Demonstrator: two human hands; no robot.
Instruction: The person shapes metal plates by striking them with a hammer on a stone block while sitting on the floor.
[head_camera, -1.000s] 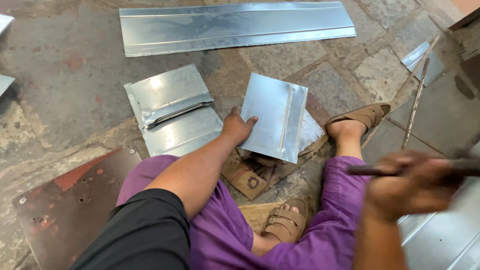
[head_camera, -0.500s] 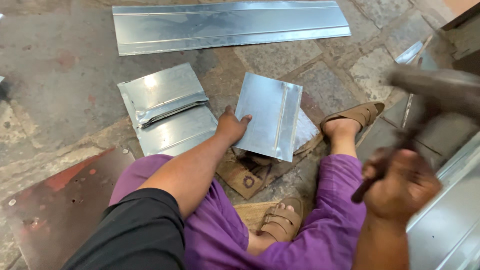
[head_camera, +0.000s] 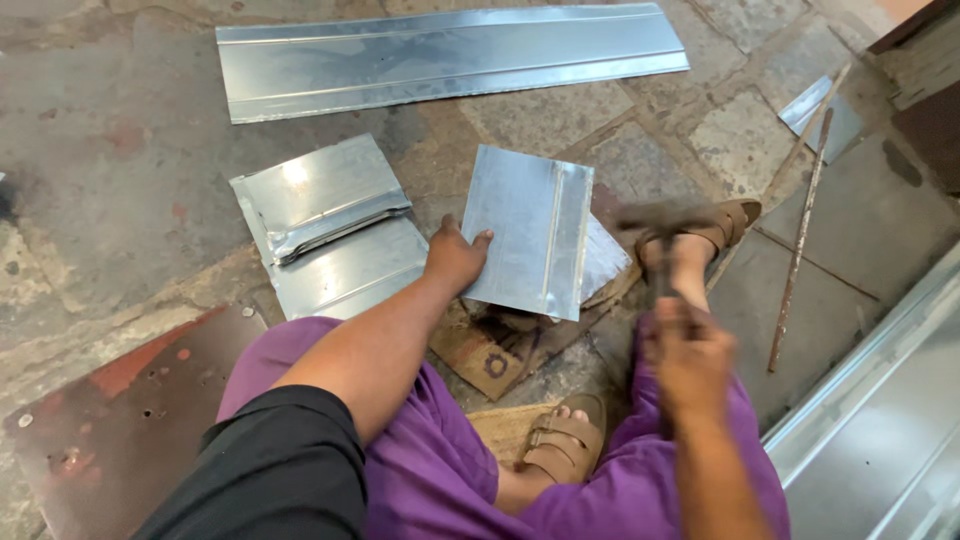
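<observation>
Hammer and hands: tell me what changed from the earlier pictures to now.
The right hand has swung the hammer from out at the right, up and then down toward the small metal sheet; it is blurred with motion. The left hand still holds that sheet's left edge. The folded sheet and long strip lie as before.
</observation>
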